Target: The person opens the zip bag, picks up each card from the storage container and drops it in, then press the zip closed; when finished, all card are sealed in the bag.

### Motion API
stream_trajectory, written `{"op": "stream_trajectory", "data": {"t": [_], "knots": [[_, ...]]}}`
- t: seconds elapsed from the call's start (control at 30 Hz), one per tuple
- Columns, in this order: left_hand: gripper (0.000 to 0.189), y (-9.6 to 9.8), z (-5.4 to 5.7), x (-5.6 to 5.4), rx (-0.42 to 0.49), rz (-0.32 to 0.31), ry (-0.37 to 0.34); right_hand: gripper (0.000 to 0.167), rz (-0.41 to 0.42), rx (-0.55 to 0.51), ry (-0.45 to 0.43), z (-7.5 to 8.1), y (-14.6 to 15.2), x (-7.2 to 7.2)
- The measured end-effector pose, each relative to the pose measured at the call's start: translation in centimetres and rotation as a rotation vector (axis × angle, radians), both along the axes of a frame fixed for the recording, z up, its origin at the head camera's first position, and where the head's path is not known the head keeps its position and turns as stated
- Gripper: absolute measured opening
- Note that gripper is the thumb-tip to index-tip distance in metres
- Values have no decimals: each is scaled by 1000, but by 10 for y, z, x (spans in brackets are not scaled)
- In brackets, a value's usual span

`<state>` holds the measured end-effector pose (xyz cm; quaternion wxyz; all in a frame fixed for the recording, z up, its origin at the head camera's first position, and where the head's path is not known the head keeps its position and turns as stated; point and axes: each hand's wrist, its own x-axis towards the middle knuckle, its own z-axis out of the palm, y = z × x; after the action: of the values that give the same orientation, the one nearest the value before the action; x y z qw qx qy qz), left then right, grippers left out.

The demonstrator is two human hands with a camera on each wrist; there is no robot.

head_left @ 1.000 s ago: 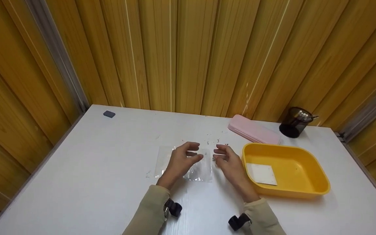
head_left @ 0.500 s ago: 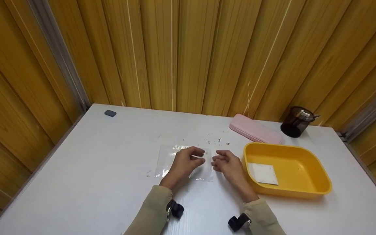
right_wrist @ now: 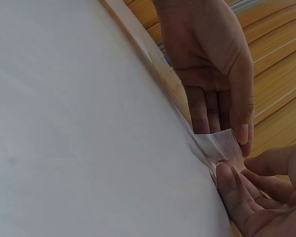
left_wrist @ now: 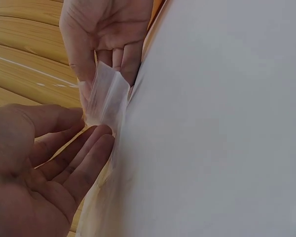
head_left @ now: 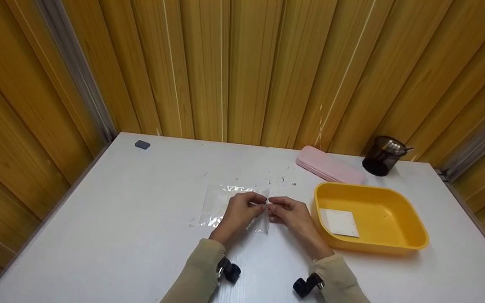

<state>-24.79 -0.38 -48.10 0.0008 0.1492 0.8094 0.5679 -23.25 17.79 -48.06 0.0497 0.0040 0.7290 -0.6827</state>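
A clear plastic bag [head_left: 216,205] lies flat on the white table, its right edge lifted upright. My left hand [head_left: 239,211] reaches over the bag and pinches that edge between thumb and fingers. Facing it from the right, my right hand [head_left: 294,215] pinches the same edge, fingertips close to those of the left. Both wrist views show the raised strip of the bag [left_wrist: 108,96] standing up between the two hands. Part of the bag is hidden under the left hand.
Right of the hands stands a yellow tray [head_left: 375,246] holding a white square piece [head_left: 343,223]. Behind it are a pink case [head_left: 329,165] and a black mesh pen cup [head_left: 379,162]. A small dark block [head_left: 142,144] lies far left. Dark crumbs [head_left: 282,180] dot the table.
Both hands have come together at the bag's right edge and taken hold of it. That edge, flat before, now stands up.
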Motion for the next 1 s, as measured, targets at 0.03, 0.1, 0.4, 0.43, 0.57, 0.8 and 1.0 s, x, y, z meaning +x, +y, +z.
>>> {"op": "stream_trajectory", "data": {"t": [0.03,0.1,0.4,0.43,0.57,0.8,1.0], "knots": [[18,1,0,0,-8,13,3,32,8,-7,6,0,0,0],[18,2,0,0,-15,38,5,33,20,-22,19,1,0,1],[13,4,-4,-1,129,87,-73,32,60,42,53,3,1,4],[13,4,-4,0,148,87,-85,32,61,54,58,3,1,4],[14,4,-5,1,187,88,-117,33,72,89,72,3,-1,5],[11,4,-5,1,204,107,-132,33,96,93,93,3,-1,5],[9,4,-5,0,174,114,-136,34,87,153,109,4,-1,6]]}}
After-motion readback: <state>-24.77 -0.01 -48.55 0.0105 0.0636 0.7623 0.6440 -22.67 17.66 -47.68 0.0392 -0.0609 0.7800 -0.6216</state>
